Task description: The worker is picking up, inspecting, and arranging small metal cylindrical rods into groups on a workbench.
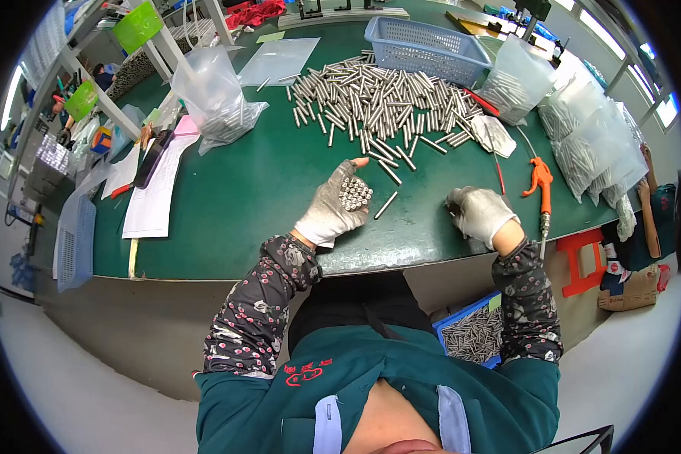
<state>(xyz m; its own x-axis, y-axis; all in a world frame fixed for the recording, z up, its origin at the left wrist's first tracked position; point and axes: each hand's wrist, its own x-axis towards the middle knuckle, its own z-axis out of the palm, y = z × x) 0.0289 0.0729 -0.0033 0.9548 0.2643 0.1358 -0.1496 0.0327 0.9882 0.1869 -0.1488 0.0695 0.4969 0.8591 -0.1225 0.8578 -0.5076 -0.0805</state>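
Observation:
My left hand, in a whitish work glove, is closed round a bundle of short metal pins, their round ends facing up. One loose pin lies on the green table just right of that bundle. Over the table's front right, my gloved right hand is curled closed, and whatever its fingers may hold is hidden. Beyond both hands spreads a large heap of the same steel pins, with a few strays at its near edge.
A blue basket stands behind the heap. Bags of pins sit left and right. An orange air gun and crumpled white cloth lie right. Papers lie left. Below the table edge is a blue bin of pins.

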